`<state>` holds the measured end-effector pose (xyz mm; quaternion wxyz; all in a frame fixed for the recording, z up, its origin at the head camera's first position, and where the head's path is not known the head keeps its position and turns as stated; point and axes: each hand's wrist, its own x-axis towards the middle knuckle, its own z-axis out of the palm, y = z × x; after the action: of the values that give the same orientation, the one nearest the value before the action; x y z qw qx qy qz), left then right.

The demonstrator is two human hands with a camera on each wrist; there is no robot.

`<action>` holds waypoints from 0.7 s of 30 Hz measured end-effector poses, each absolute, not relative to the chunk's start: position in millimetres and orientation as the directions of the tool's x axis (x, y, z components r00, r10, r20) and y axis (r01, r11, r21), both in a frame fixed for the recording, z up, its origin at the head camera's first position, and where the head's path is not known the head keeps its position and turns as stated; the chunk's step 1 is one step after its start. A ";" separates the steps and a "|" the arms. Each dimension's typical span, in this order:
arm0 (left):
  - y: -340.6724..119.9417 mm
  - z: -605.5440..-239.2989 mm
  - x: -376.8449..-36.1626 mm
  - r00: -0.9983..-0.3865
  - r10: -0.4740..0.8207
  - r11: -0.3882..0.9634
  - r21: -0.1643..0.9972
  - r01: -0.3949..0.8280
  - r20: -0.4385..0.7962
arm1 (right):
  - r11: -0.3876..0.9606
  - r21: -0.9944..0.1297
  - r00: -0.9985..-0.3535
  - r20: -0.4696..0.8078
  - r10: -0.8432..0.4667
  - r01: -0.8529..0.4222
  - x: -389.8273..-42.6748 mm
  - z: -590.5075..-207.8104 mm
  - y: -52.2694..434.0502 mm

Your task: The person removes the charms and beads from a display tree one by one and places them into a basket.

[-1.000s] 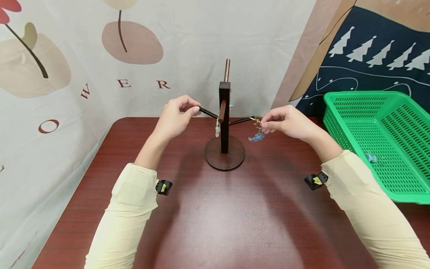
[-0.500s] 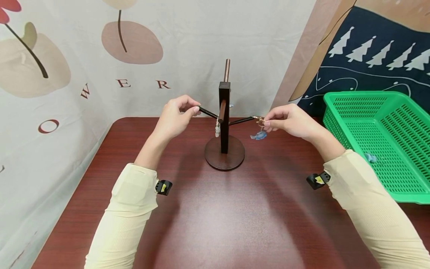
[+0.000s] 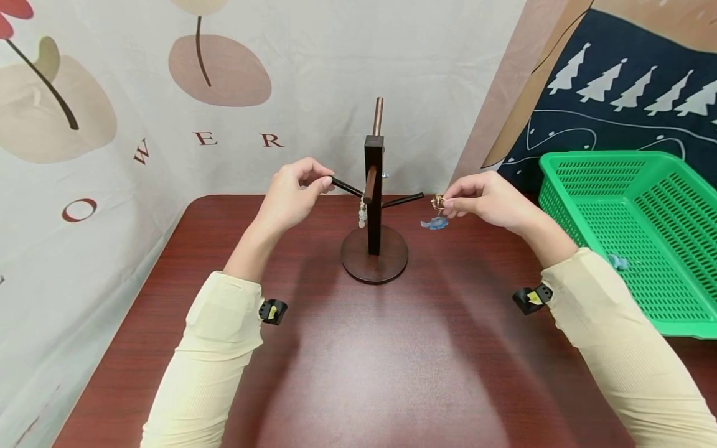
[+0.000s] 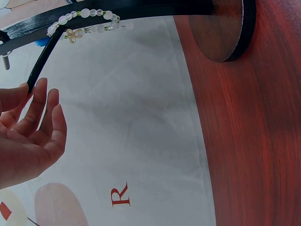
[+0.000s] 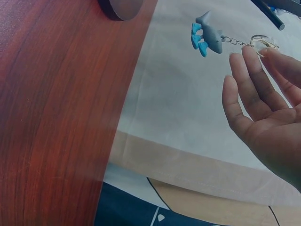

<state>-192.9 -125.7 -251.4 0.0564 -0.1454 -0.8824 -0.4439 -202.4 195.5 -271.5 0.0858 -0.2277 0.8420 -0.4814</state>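
From the head view, a dark wooden stand (image 3: 374, 205) rises from a round base on the red-brown counter (image 3: 358, 361), with pegs slanting out to either side. The left hand (image 3: 291, 196) pinches the tip of the left peg (image 3: 346, 186) between thumb and fingertips, its grip clenched on the wood. A pale bead bracelet (image 3: 363, 213) hangs from that peg close to the post. The right hand (image 3: 486, 200) pinches the gold clasp of a shark keychain (image 3: 434, 222), which dangles just beyond the tip of the right peg (image 3: 402, 200), apart from it. A green basket (image 3: 627, 163) sits at the right edge of the counter, with a small blue item (image 3: 618, 262) lying inside it.

The left wrist view shows the left hand (image 4: 28, 136) from below, fingers lightly curved, fingertips touching the end of the black peg (image 4: 44, 59). The bead bracelet (image 4: 87, 19) drapes over the peg near the post, and the stand's round base (image 4: 225, 28) rests on the counter (image 4: 254, 141).

In the right wrist view, the right hand (image 5: 268, 108) has its fingers raised, the upper fingertips gripping the clasp. The grey and blue shark keychain (image 5: 209, 36) hangs on its short chain, clear of the peg tip (image 5: 270, 16) above, and off the counter (image 5: 56, 108).
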 end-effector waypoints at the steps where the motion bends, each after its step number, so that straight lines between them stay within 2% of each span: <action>1: -125.7 -251.5 -193.0 -0.951 0.207 0.564 0.766 0.308 0.230 | 0.434 -0.849 -0.881 0.075 -0.467 -0.302 -202.2 -271.2 195.8; 21: -125.6 -251.5 -192.9 -0.953 0.206 0.556 0.775 0.301 0.222 | 0.484 -0.832 -0.909 0.056 -0.413 -0.271 -202.3 -274.2 206.4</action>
<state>-192.9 -125.6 -251.5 0.0529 -0.1438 -0.8806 -0.4485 -202.3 206.4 -274.2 0.0760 -0.1991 0.8580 -0.4673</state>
